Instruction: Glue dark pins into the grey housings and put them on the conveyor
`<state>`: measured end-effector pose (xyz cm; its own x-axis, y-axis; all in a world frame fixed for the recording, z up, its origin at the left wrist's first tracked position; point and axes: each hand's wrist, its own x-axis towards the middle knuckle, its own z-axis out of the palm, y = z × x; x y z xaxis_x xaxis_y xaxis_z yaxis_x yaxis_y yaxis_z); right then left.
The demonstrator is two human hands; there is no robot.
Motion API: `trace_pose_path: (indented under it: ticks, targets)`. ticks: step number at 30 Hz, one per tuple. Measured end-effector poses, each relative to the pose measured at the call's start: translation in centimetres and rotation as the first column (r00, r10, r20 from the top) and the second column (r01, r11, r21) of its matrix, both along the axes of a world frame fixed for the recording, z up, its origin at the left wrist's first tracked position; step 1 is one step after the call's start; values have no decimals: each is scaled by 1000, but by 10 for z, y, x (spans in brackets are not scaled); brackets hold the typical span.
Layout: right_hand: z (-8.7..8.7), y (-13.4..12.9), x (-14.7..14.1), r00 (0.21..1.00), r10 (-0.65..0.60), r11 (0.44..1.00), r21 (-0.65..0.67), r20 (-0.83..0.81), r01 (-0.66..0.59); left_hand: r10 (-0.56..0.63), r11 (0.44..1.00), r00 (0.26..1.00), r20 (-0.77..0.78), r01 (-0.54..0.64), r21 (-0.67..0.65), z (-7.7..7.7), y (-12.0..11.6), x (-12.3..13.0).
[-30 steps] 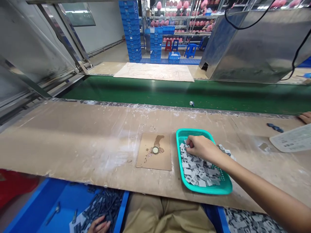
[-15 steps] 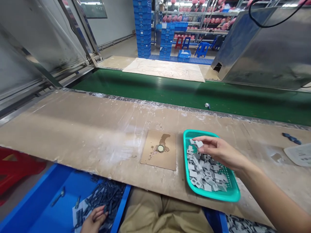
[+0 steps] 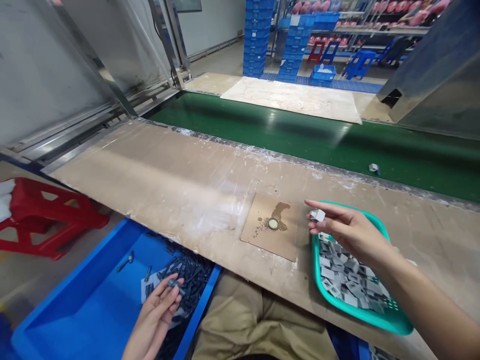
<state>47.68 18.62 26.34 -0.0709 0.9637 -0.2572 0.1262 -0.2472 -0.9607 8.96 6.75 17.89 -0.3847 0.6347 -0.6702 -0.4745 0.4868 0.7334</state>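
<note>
Head view, from the left: a red stool (image 3: 52, 220) of moulded plastic stands on the floor, beside a blue bin (image 3: 75, 300) set low under the front edge of the worktop (image 3: 168, 175), within easy reach of the lap. The bin has smooth walls and holds a heap of small dark parts (image 3: 187, 275), slim and stick-like, with a few strays on its bare floor. The left hand (image 3: 157, 310) hangs over that heap, palm turned up, fingers lightly curled, with one dark part (image 3: 175, 284) pinched at the fingertips.

The worktop is a long brown board, scuffed and smeared with white streaks. On it lies a flat cardboard square (image 3: 270, 227), stained brown, with a small round metal disc (image 3: 273, 223) at its middle; the card likely spares the board from drips. Just to its right sits a teal mesh tray (image 3: 360, 312), shallow and rounded at the corners, full of small grey blocks (image 3: 345, 275), boxy and matte, kept together so they do not scatter. The right hand (image 3: 348, 232) hovers over the tray's left rim, thumb and forefinger closed on one grey block (image 3: 317, 215), held clear of the pile and pointing toward the card.

Behind the worktop runs a green belt (image 3: 300, 140), smooth and slightly glossy, with one small grey piece (image 3: 373, 168) lying on it. Stacked blue crates (image 3: 258, 35) stand further back.
</note>
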Motion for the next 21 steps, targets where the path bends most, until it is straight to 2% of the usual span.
trace_pose_path:
  ticks: [3, 7, 11, 15, 19, 21]
  targets:
    - [-1, 7, -14, 990, 110, 993, -43, -87, -114, 39, 997, 994, 107, -46, 62, 14, 3, 22]
    - [-2, 14, -31, 955, 241, 948, -170, -170, -270, -49, 986, 973, 227, 10, 169, 25, 10, 49]
    - [-8, 18, -39, 955, 289, 947, -124, -71, -296, -185, 951, 936, 301, 93, 294, 28, 18, 69]
    - [-6, 17, -38, 923, 384, 916, -132, 13, -379, -300, 905, 903, 309, 167, 391, 31, 22, 82]
    - [-3, 14, -36, 859, 504, 860, -152, 93, -488, -376, 887, 867, 327, 235, 397, 32, 26, 92]
    - [-4, 13, -37, 852, 494, 869, -113, 174, -481, -393, 882, 853, 344, 244, 403, 33, 28, 96]
